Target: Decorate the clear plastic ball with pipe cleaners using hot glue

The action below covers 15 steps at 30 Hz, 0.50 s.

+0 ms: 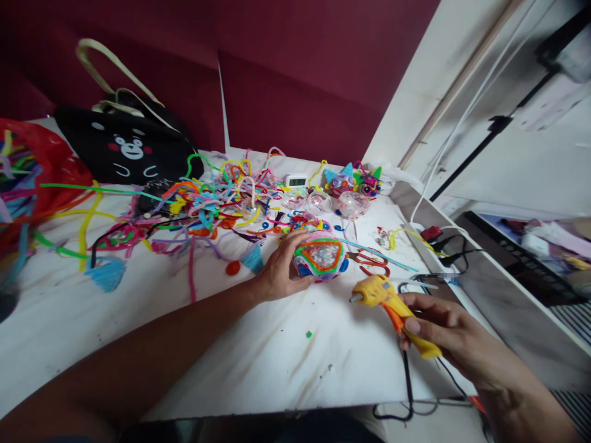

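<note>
My left hand [285,269] is closed around the left side of a pipe-cleaner-covered ball [322,255], which has a clear glittery panel edged in orange and green. In my right hand [438,323] is a yellow glue gun [397,311] with an orange trigger, its metal nozzle pointing left. The nozzle is apart from the ball, to its lower right. Orange-handled scissors [375,263] lie just right of the ball, beside a light blue pipe cleaner [388,255]. The ball's underside and my left fingertips are partly hidden.
Tangled pipe cleaners [217,203] cover the table's back left. Behind stand a black tote bag [133,144], a white digital clock [296,181], clear plastic balls [353,204] and finished ornaments [341,183]. A red bag [60,160] sits far left. Cables [409,387] hang over the right front edge.
</note>
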Tool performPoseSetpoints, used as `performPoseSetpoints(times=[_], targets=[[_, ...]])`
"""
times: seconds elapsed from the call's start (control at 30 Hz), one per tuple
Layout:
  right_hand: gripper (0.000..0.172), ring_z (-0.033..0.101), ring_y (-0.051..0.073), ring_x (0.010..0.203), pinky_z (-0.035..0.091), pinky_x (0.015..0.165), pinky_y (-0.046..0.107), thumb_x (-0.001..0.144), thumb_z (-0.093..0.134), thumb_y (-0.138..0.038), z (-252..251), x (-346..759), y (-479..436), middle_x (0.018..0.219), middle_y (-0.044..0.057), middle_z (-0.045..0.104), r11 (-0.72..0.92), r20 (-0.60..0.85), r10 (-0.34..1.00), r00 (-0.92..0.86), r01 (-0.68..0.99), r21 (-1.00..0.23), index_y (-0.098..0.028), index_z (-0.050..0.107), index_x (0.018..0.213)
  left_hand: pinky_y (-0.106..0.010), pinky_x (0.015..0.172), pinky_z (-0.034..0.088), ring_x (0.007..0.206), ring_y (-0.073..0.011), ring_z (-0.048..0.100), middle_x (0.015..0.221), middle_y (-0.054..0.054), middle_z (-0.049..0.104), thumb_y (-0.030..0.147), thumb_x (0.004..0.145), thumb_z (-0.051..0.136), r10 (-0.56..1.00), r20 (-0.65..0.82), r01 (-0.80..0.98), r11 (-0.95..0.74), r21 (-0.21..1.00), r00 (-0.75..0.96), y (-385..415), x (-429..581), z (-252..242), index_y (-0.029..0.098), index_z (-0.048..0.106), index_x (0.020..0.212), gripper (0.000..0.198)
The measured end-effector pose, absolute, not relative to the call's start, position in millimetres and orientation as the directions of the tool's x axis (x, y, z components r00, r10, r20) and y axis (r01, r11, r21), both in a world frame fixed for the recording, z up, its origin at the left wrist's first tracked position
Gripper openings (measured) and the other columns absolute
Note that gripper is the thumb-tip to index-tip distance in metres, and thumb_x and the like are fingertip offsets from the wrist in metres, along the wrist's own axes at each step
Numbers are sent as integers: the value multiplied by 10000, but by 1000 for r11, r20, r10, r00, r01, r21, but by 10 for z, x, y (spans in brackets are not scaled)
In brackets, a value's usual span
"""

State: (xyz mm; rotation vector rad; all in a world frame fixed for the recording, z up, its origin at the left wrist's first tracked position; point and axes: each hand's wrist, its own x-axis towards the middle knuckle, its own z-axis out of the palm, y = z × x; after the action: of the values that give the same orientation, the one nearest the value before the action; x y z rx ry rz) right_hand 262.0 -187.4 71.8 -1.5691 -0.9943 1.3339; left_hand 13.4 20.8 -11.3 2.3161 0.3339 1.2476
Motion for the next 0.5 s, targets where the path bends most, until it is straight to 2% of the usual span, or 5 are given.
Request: performPoseSetpoints(times=[0.27, 0.33, 0.5], targets=[[432, 634, 156, 651, 518, 540, 235, 579, 891, -411, 668, 2332, -1850, 857, 64, 725, -171, -144, 918, 369, 42, -984, -215, 749, 937, -543, 1110, 405, 1359, -342, 437, 1408, -187, 454, 349, 730, 803, 426, 744, -46, -853, 520, 514, 233, 159, -173, 210, 375, 1372, 784], [441, 642, 161, 650, 517, 522, 232, 589, 888, -406, 654, 2279, -1835, 868, 61, 734, -112, -85, 901, 426, 38, -993, -230, 733, 963, -547, 1105, 410, 1354, -342, 446, 1414, -183, 452, 336, 727, 805, 437, 734, -46, -844, 535, 520, 224, 155, -163, 221, 387, 1358, 766], [400, 686, 193, 733, 551, 539, 245, 678, 844, -381, 605, 2199, -1791, 928, 78, 747, -5, 24, 903, 429, 66, -998, -233, 699, 1020, -544, 1082, 432, 1341, -345, 462, 1405, -188, 456, 313, 730, 797, 455, 714, -41, -828, 558, 533, 209, 142, -147, 215, 409, 1330, 721]])
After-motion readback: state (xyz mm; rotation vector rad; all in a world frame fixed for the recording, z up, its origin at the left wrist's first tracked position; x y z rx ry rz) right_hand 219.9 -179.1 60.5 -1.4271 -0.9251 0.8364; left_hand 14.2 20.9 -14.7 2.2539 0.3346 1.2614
